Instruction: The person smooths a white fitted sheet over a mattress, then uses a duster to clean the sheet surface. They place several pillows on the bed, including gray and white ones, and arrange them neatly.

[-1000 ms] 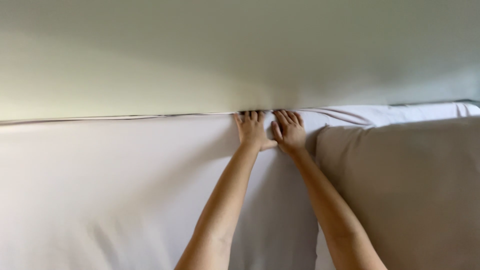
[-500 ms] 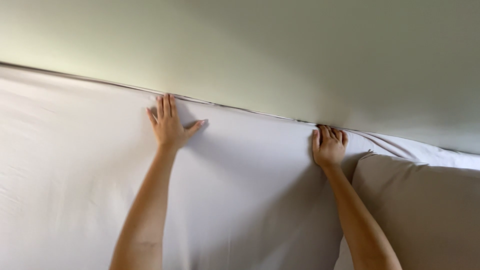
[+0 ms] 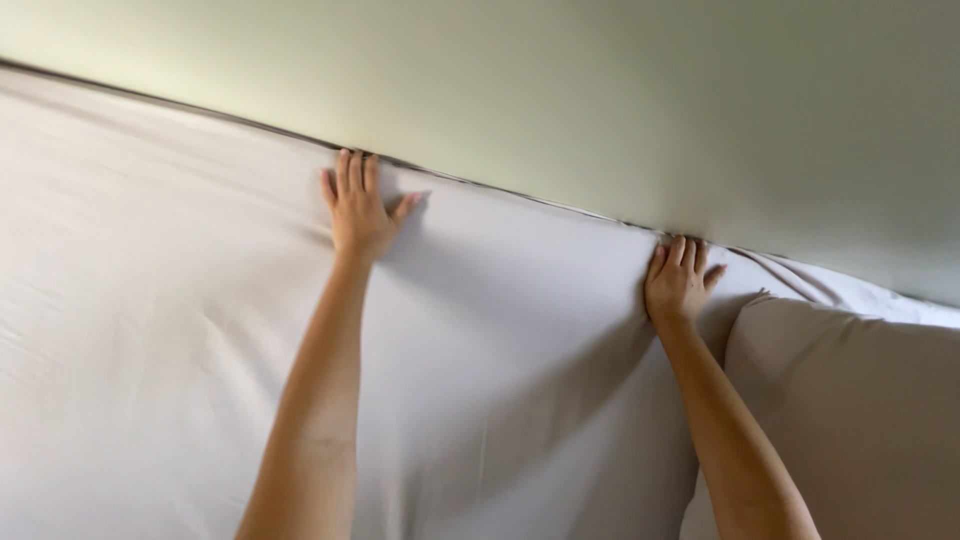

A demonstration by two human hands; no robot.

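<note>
A pale sheet (image 3: 180,330) covers the bed, its far edge meeting the wall (image 3: 600,90). The left hand (image 3: 358,210) lies flat and unclenched on that edge, fingertips in the gap as if tucking. Well to its right, the right hand (image 3: 678,283) presses likewise, grasping nothing, just beside a beige pillow (image 3: 850,420).

arms: both bare, no sleeves | left hand (image 3: 358,208): no rings or watch | right hand (image 3: 678,283): same, nothing worn
</note>
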